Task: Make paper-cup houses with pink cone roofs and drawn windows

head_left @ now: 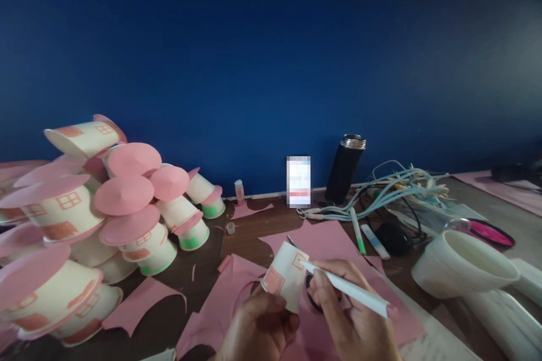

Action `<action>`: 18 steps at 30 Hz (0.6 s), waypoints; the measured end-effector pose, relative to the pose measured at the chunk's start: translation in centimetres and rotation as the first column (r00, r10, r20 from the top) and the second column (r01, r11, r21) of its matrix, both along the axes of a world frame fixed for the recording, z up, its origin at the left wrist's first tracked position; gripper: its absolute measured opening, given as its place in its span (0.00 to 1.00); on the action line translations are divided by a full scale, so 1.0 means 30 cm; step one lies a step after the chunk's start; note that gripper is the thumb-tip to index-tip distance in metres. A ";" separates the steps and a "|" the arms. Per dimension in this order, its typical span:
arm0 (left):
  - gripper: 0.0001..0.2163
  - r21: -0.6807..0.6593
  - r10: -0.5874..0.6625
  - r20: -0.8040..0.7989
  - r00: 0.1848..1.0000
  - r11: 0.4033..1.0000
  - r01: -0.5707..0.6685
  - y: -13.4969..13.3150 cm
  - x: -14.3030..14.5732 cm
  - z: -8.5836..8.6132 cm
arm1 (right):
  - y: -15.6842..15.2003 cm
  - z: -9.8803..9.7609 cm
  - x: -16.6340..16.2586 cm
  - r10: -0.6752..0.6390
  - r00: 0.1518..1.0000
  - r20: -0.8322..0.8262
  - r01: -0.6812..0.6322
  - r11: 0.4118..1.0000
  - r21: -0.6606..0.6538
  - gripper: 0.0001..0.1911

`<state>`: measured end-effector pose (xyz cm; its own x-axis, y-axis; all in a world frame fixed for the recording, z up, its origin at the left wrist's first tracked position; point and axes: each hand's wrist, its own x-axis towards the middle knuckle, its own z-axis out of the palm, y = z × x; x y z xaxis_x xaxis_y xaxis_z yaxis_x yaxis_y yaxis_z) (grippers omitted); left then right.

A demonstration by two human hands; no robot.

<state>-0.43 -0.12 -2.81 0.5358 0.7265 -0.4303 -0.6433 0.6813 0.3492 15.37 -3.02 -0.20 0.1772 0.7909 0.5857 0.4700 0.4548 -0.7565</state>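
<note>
"What are you holding?"

"A white paper cup [290, 287], in my left hand [260, 321]. It's nearer me than the black flask [341, 172] and to its left."

"How does it look?"

"Tilted, pale, with a filled salmon block on its side and a small window outlined in the same colour. The tip of my white marker [355, 290] is at that window."

"And your fingers?"

"Left thumb and fingers pinch the cup near its closer end. Right hand [341, 307]: thumb and forefinger pinch the marker; I can't tell how the hidden fingers lie."

"How much room around you?"

"The blue wall [237, 96] stands right behind the flask. Well left of the flask rises a pile of pink-roofed cups [169, 211], with a strip of brown tabletop [256, 231] between them. Pale blue cables [359, 210] tangle just right of the flask; nearer me on that side sit nested white cups [440, 271]. In front of the flask, the pink paper's [324, 237] cut edges spread under my hands."
</note>
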 end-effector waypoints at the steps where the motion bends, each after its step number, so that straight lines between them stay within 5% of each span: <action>1: 0.06 0.004 0.002 -0.005 1.000 1.000 -0.002 0.000 -0.001 -0.001 | -0.001 -0.001 0.000 0.002 1.000 0.002 -0.002 1.000 -0.004 0.06; 18: 0.08 0.054 0.006 -0.024 1.000 0.999 -0.005 -0.005 0.006 0.004 | -0.002 0.010 0.001 -0.021 0.999 0.048 0.022 1.000 -0.017 0.06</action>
